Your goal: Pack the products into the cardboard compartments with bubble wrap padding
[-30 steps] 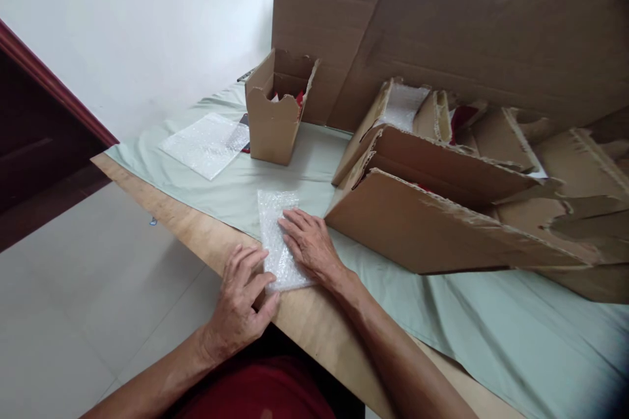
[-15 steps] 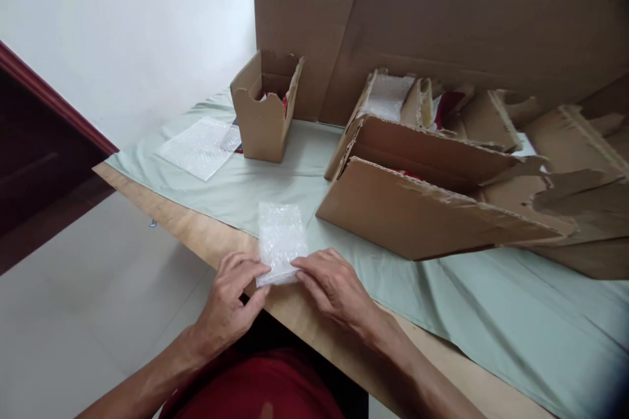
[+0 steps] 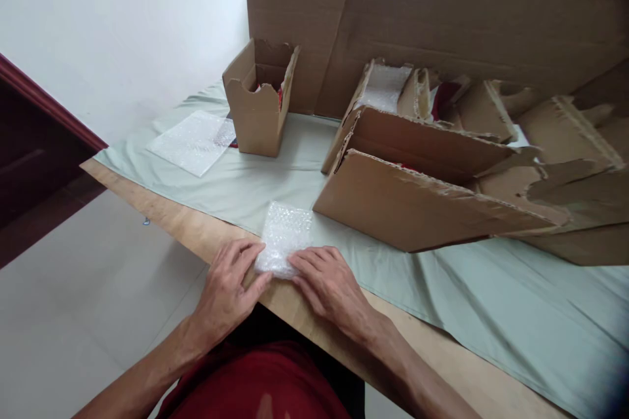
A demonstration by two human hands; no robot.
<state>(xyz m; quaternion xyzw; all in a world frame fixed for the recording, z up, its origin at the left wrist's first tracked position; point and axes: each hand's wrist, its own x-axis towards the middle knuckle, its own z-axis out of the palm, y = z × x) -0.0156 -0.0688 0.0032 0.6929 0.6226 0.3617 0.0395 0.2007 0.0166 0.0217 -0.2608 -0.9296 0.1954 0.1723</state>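
Note:
A small clear bubble-wrap pouch (image 3: 287, 236) lies flat at the table's front edge, partly on the green cloth and partly on bare wood. My left hand (image 3: 232, 285) grips its near left corner, fingers on top and thumb at the near edge. On the opposite side, my right hand (image 3: 330, 283) holds the near right corner, with its fingertips pressing on the wrap. The near edge looks thick and rounded. Whether anything is inside the pouch, I cannot make out.
A larger bubble-wrap sheet (image 3: 189, 144) lies at the left, beside a small open cardboard box (image 3: 255, 121) with red items inside. Cut cardboard bins (image 3: 422, 203) fill the right side; one holds bubble wrap (image 3: 386, 86). A tall cardboard panel (image 3: 417, 6) stands behind.
The pouch's near edge, a flat strip before, now looks thicker and rounded. My left fingers have moved slightly up along its side. The whole view has shifted a little.

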